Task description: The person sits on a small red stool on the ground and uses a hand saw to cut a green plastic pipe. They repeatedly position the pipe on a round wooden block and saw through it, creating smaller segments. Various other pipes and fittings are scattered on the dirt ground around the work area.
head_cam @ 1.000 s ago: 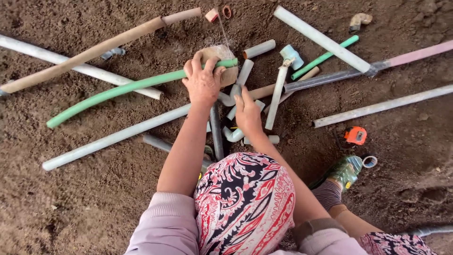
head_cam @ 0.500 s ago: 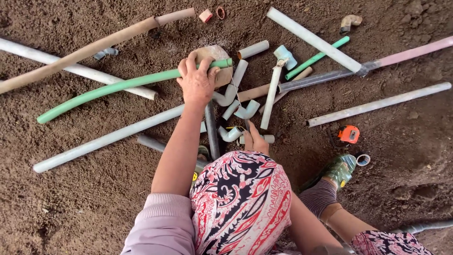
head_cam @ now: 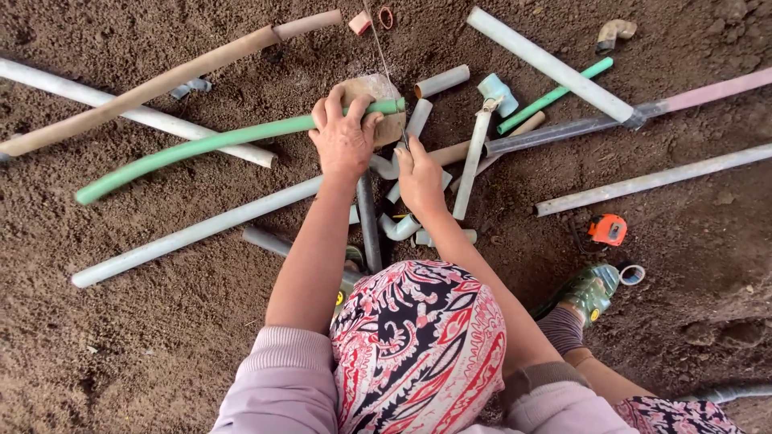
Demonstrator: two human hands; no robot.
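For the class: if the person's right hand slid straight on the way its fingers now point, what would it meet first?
The right hand points up the picture, so it would probably first meet the flat tan block under the green pipe that the left hand presses, though depth is unclear.

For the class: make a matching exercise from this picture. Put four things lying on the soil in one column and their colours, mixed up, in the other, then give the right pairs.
Things:
1. Long bent hose under the left hand
2. Tape measure
3. Short straight pipe at upper right
4. Long tube at upper left

Colours:
A. Tan
B. Orange
C. Green, straight
D. Green, curved

Pairs:
1-D: the hose
2-B: the tape measure
3-C: the short pipe
4-A: the long tube
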